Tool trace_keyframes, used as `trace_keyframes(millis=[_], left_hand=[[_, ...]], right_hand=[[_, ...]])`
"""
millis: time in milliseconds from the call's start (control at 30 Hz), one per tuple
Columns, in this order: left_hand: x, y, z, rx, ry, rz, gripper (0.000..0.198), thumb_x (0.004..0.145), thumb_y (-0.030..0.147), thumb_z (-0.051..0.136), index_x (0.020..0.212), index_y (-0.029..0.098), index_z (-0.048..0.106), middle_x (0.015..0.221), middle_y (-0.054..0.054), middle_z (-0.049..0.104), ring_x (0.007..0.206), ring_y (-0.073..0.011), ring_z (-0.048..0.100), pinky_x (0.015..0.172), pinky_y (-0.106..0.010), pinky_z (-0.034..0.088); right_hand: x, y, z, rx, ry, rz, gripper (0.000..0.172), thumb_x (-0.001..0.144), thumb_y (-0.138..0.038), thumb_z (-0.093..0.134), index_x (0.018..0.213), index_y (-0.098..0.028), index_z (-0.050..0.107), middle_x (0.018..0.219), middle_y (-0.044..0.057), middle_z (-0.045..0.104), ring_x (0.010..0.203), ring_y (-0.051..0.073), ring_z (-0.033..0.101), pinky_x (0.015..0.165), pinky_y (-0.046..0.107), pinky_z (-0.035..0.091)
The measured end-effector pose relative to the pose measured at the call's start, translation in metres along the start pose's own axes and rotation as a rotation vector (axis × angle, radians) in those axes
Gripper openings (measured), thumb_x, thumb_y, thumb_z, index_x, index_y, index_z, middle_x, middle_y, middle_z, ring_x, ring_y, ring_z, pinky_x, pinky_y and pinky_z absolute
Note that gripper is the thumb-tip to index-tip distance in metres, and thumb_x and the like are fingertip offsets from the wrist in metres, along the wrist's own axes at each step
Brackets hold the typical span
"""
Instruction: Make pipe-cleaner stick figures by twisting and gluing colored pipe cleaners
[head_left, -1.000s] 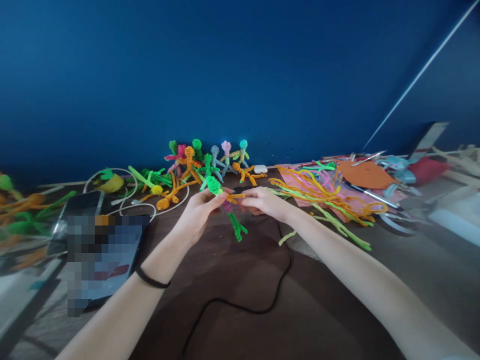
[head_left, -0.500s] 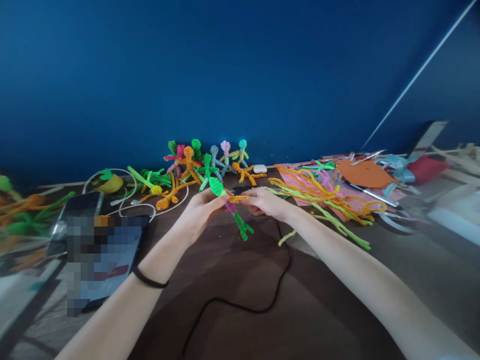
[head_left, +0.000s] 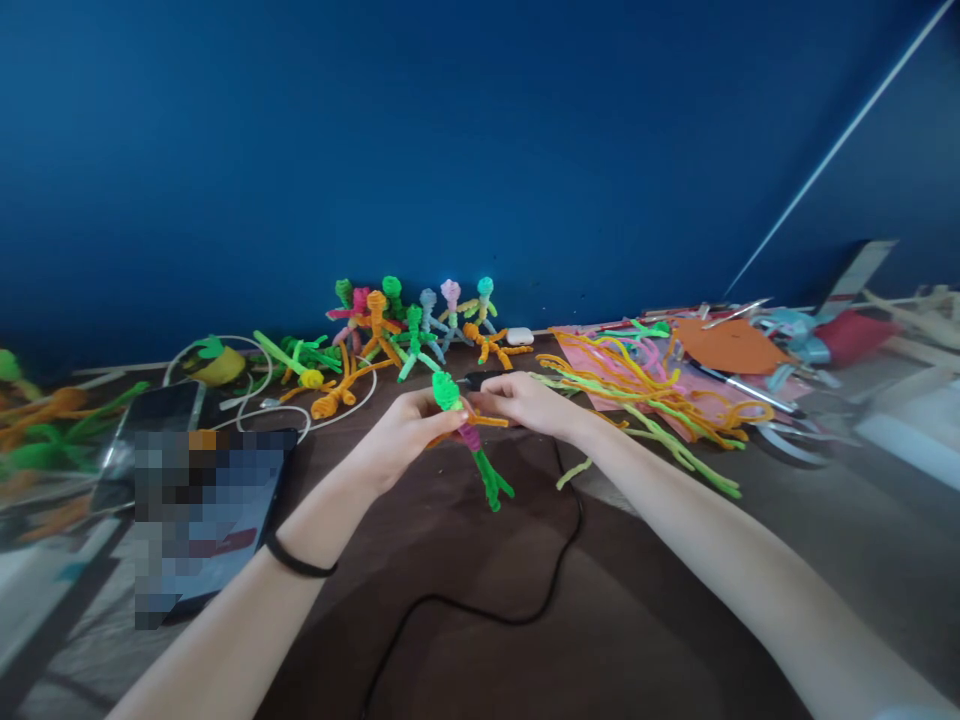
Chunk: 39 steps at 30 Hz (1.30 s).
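Note:
A pipe-cleaner figure has a bright green coiled head, a purple middle, orange arms and green legs. My left hand pinches it just below the head, thumb in front. The fingers of my right hand are bent and closed at its upper body, by the orange arm; the exact grip of the fingertips is hidden. Just behind my right hand shows a black object, mostly covered, its kind unclear. From under the right wrist a black cord runs down across the brown table.
Similar figures stand against the blue wall, beside a white earbud case. Loose yellow and green pipe cleaners lie at right, near orange felt. At left are a tablet, a phone and a white cable.
The figure has come slightly down and to the right in my left hand, its head now more upright. My right fingers sit closer to its upper body.

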<state>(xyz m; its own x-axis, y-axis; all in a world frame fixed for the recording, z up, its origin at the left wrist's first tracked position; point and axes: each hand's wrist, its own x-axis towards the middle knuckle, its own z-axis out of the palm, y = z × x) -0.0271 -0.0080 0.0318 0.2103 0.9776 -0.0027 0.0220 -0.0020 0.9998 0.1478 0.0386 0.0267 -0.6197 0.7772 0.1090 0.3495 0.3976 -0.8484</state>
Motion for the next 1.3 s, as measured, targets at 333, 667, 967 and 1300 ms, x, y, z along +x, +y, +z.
trace_keyframes(millis=[333, 667, 967, 1300], left_hand=[[-0.001, -0.004, 0.003, 0.016, -0.062, 0.008, 0.008, 0.064, 0.018, 0.064, 0.073, 0.017, 0.064, 0.072, -0.002, 0.063, 0.067, -0.0144, 0.056, 0.063, -0.026, 0.044], [-0.003, 0.000, 0.005, 0.189, -0.016, -0.031, 0.017, 0.065, 0.022, 0.063, 0.074, 0.017, 0.049, 0.059, 0.006, 0.051, 0.051, -0.0077, 0.044, 0.050, -0.021, 0.033], [-0.002, 0.001, 0.002, 0.296, -0.013, 0.026, 0.024, 0.068, 0.028, 0.061, 0.088, 0.015, 0.056, 0.075, 0.000, 0.061, 0.066, -0.0134, 0.054, 0.061, -0.025, 0.041], [-0.002, -0.002, 0.002, 0.308, -0.038, 0.020, 0.024, 0.069, 0.025, 0.061, 0.090, 0.015, 0.062, 0.077, -0.001, 0.064, 0.069, -0.0135, 0.055, 0.059, -0.023, 0.040]], right_hand=[[-0.001, -0.009, 0.002, -0.001, 0.063, -0.048, 0.044, 0.081, -0.053, 0.042, 0.064, -0.013, 0.052, 0.053, -0.004, 0.037, 0.049, 0.006, 0.029, 0.048, 0.022, 0.022], [-0.002, -0.015, 0.008, -0.148, 0.145, -0.022, 0.031, 0.082, -0.037, 0.045, 0.063, -0.013, 0.051, 0.051, -0.005, 0.036, 0.047, 0.005, 0.028, 0.047, 0.021, 0.021], [0.000, -0.005, -0.004, 0.002, -0.025, 0.052, 0.026, 0.073, -0.039, 0.057, 0.077, -0.014, 0.056, 0.061, -0.003, 0.051, 0.050, 0.007, 0.043, 0.049, 0.020, 0.032], [0.002, -0.005, 0.011, 0.051, 0.081, 0.004, 0.011, 0.069, -0.023, 0.059, 0.073, -0.013, 0.059, 0.068, 0.001, 0.061, 0.062, 0.011, 0.056, 0.060, 0.024, 0.042]])
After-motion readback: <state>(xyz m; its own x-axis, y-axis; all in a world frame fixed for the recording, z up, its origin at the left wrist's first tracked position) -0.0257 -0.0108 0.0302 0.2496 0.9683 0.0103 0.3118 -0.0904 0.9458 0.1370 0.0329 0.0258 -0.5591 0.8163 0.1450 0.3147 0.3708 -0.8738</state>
